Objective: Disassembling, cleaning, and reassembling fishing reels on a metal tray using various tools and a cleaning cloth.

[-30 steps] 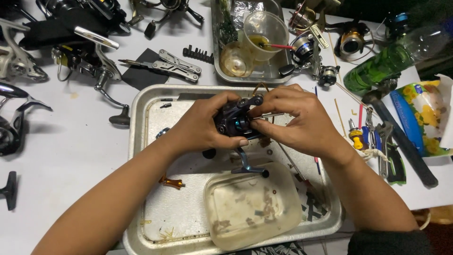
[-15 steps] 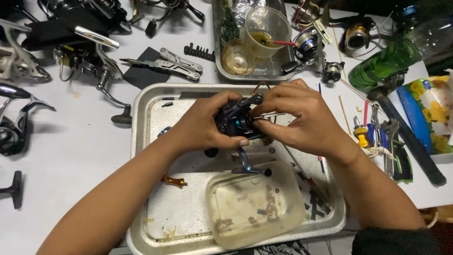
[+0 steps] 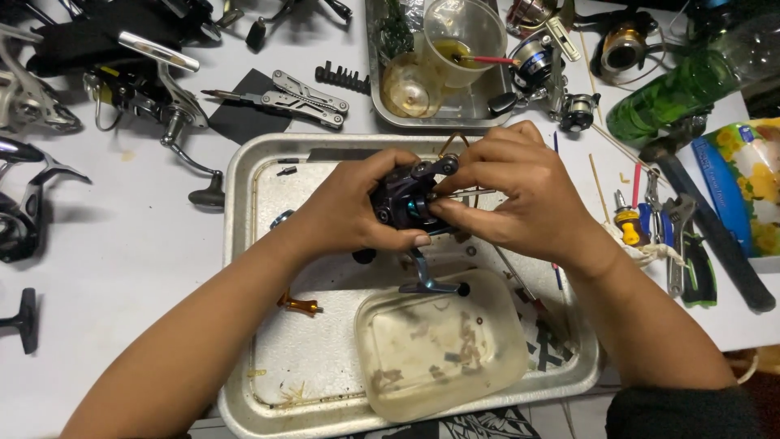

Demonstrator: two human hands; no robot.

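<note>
A dark fishing reel body (image 3: pixel 406 203) is held over the metal tray (image 3: pixel 244 244); left hand (image 3: pixel 349 213) fingers wrapped around it; right hand (image 3: pixel 512 191) fingers pinching its front part; reel servicing judged in hand; steady grip needed next

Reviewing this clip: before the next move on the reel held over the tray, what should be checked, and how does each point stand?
1. Dark fishing reel held in both hands, left hand and right hand: ok.
2. Reel sits above the metal tray, so dropped parts land inside: ok.
3. Reel handle hangs free of the plastic tub: ok.
4. Small orange part lies inside the tray: ok.
5. Fingertip contact under the right hand: cannot tell, hidden.
</note>
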